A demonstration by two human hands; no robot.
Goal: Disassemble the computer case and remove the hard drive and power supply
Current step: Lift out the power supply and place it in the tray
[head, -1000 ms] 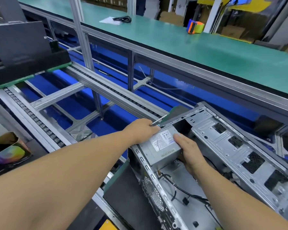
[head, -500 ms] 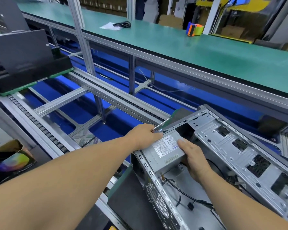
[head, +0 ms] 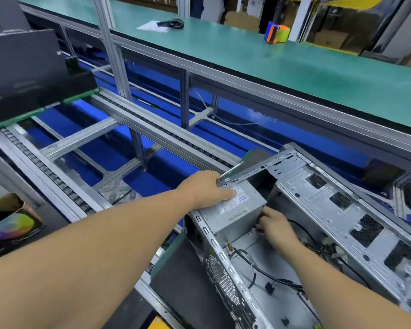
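We have the case (head: pixel 323 210) lying open on its side at the near right of the conveyor, its side panel already off, so the inside is bare to us. The power supply (head: pixel 233 210), a grey box with a white label, sits in the far left corner of the case, still within its walls.

Our left hand (head: pixel 207 189) rests on top of the power supply with the thumb lying flat across the label; it also holds a thin metal tool (head: pixel 230 170), perhaps a screwdriver, whose shaft sticks out toward the far right. Our right hand (head: pixel 274 225) is at the near right face of the power supply, fingers curled in among the cables (head: pixel 259 267); we cannot tell whether they grip a plug or the box itself.

As for progress, we judge the opening of the case done. The board area looks stripped, with only loose black cables trailing across the floor of the case. The power supply seems to be coming free but is not yet lifted out. We see no hard drive; whether it is already removed or hidden in the bays at the right we cannot tell.
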